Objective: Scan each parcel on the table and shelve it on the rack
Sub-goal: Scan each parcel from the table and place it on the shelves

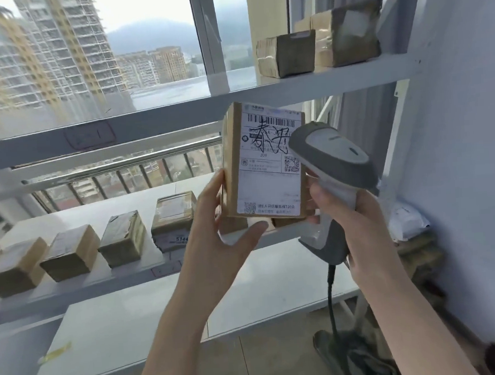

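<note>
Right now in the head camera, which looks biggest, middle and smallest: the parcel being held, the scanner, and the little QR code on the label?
1. Held parcel, though it's close to the camera.
2. Scanner, nearly as big, also close.
3. QR code, clearly smallest.

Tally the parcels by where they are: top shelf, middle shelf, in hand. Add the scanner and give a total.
Parcels on the top shelf: 2
Parcels in clear view on the middle shelf: 4
Parcel in the left hand: 1
Scanner in the right hand: 1
Total: 8
</note>
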